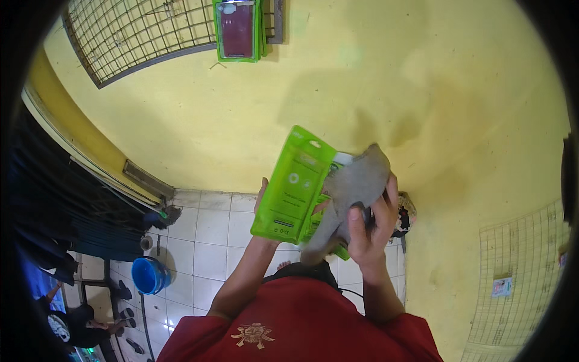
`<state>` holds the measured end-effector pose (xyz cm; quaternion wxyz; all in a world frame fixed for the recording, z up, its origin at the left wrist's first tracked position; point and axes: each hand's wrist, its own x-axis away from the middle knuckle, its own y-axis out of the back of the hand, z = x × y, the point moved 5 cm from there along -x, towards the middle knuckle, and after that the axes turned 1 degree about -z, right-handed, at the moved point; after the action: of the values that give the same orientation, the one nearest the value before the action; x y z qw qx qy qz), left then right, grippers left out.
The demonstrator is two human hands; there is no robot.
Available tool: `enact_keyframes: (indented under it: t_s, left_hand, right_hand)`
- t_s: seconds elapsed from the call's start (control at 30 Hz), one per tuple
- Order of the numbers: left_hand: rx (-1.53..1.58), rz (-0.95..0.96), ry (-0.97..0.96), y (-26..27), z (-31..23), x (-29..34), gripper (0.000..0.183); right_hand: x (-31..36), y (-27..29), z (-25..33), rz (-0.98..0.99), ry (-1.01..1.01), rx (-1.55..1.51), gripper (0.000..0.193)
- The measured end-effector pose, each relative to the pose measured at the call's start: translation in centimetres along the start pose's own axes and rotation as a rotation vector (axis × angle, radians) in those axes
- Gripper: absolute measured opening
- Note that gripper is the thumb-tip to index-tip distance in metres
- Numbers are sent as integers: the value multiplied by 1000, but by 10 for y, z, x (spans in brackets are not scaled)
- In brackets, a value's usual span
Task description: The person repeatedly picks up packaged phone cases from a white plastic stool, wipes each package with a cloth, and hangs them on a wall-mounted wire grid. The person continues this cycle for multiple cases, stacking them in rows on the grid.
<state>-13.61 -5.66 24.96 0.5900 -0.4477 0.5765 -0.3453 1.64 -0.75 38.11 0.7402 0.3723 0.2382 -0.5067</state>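
Note:
Several bright green phone case packages (294, 187) are in my left hand (261, 196), fanned slightly apart. That hand is closed around them from behind, and most of its fingers are hidden. The front package has a hang hole near its top and small printed marks. My right hand (369, 232) grips a crumpled grey cloth (359, 178), with the thumb on its near side. The cloth lies over the right-hand packages and covers much of them; one end hangs down toward my chest.
A yellow wall stands ahead, with a metal grid (151, 36) where another packaged phone case (236, 30) hangs. A blue bucket (149, 276) sits on the white tiled floor (211, 226) at left. Another person (78, 323) is at the lower left near sandals (127, 317).

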Motion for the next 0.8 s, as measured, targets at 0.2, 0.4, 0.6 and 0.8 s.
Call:
enact_keyframes:
  t_s: [0.2, 0.4, 0.6, 0.8]
  left_hand:
    - [-92, -98, -146, 7, 21, -7, 64]
    - [-333, -325, -310, 22, 3, -23, 76]
    - [-108, -126, -178, 13, -7, -44, 84]
    - [-416, -372, -133, 34, 8, -43, 68]
  right_hand:
    - [-4, -71, -21, 228, 21, 336, 51]
    - [26, -93, -23, 341, -70, 121, 38]
    - [53, -84, 0, 378, -103, 47, 35]
    - [75, -61, -19, 428, -254, -112, 33]
